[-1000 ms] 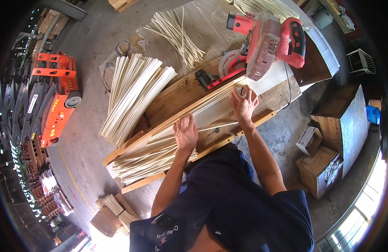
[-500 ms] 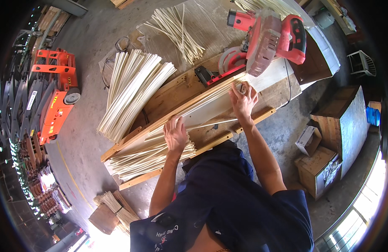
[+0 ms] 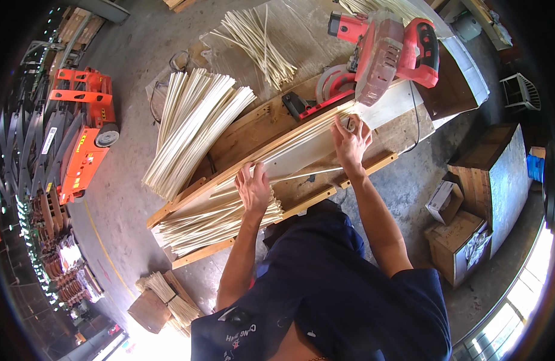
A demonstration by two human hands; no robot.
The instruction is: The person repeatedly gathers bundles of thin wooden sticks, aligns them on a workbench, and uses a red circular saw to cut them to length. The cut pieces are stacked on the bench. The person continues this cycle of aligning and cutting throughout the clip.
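Thin pale sticks (image 3: pixel 306 139) lie lengthwise against the long wooden fence of the cutting bench. My left hand (image 3: pixel 253 188) curls its fingers over them near the middle of the fence. Further right, my right hand (image 3: pixel 352 144) closes on the same sticks near their right end, close to the saw. A red miter saw (image 3: pixel 381 60) stands just beyond that hand, its head raised above the fence. One loose stick (image 3: pixel 304 175) slants across the bench between my forearms. To the left of my left wrist, a pile of similar sticks (image 3: pixel 211 225) fills the near left part of the bench.
Beyond the fence lie a large bundle of pale sticks (image 3: pixel 196 129) and a smaller bundle (image 3: pixel 259 48). A black cord (image 3: pixel 417 123) hangs by the bench's right end. Wooden boxes (image 3: pixel 488 180) stand on the right. An orange lift machine (image 3: pixel 85 147) is at the left.
The whole view has shifted slightly. Both hands stay at nearly the same spots on the sticks, and the saw has not moved.
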